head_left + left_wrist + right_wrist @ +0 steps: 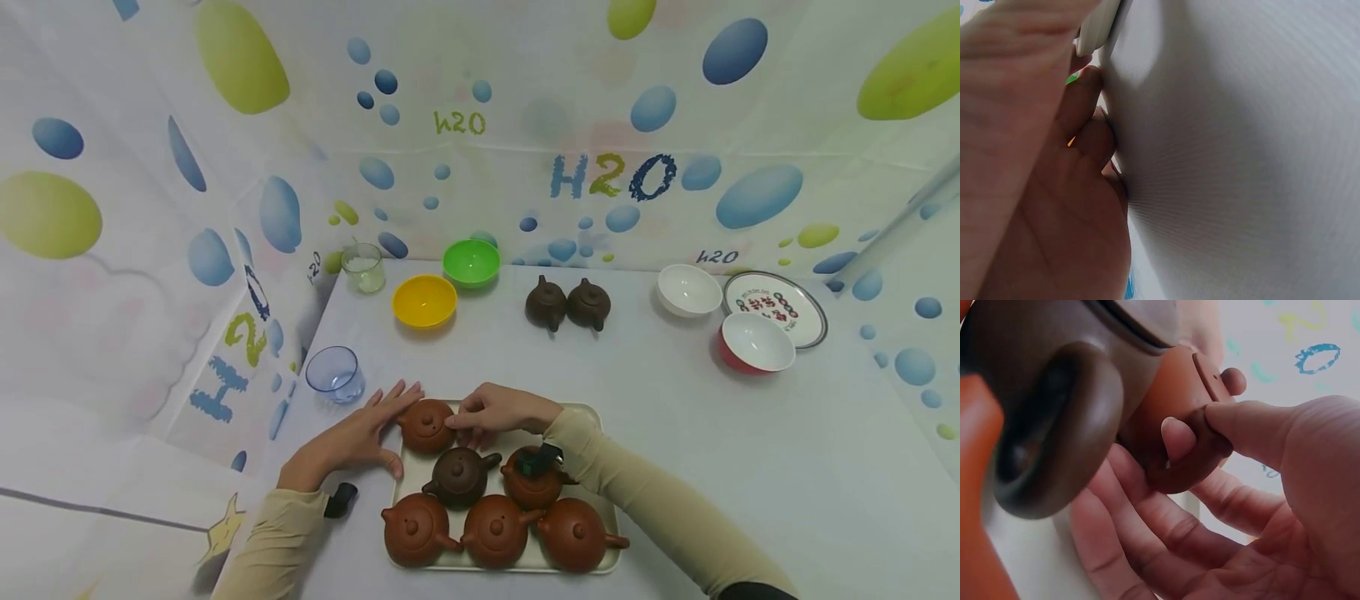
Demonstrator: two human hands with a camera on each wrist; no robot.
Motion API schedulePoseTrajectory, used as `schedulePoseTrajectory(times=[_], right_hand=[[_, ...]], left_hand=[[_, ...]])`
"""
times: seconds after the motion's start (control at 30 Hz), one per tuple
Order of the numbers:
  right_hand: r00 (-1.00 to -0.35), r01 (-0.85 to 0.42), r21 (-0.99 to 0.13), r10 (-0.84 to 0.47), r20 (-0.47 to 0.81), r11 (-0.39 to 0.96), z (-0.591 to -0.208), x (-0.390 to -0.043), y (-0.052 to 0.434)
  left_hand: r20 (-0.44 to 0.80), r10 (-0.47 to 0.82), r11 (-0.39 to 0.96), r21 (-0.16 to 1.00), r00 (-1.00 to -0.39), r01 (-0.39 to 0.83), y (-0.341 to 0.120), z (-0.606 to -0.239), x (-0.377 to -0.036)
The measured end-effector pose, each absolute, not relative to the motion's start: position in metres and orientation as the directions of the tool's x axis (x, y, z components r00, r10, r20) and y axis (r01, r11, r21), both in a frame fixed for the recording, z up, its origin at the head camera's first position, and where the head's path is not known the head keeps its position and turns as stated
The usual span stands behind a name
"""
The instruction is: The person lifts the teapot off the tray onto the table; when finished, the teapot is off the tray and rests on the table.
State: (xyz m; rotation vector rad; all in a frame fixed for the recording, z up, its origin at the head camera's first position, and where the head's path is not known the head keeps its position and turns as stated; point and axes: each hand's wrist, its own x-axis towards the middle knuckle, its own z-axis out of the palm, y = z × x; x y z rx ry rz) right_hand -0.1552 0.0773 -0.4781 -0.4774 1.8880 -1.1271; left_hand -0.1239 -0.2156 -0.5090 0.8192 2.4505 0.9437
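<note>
Right hand [1241, 506] fills lower right of frame, palm toward camera. Thumb and forefinger [1179, 439] pinch brown handle [1200, 459] of reddish-brown teapot [1175, 394]; another fingertip shows beyond teapot's lid edge. Remaining fingers stretch below toward lower left. Dark brown teapot [1041, 369] very close to lens at upper left, its loop handle [1063, 431] large and blurred. Orange-brown shape [975, 487] at left edge, too close to identify. Pale surface beneath. White backdrop with blue and yellow print [1310, 356] at upper right.

Terracotta teapots [495, 529], one dark brown teapot [459, 477], cream tray [600, 417].
</note>
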Motion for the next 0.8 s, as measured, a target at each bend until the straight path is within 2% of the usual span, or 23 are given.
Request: schedulePoseTrajectory(times=[0.4,0.8], right_hand=[[-0.553,0.144,-0.877,-0.697,-0.456,0.459,-0.485,-0.157,0.083],[-0.603,0.11,-0.897,-0.689,-0.402,0.427,-0.468,-0.158,0.099]], left_hand=[[-0.15,0.644,0.596,0.713,-0.75,0.369,-0.214,-0.506,-0.122],[-0.164,0.626,0.627,0.688,-0.763,0.366,-0.214,-0.507,-0.123]])
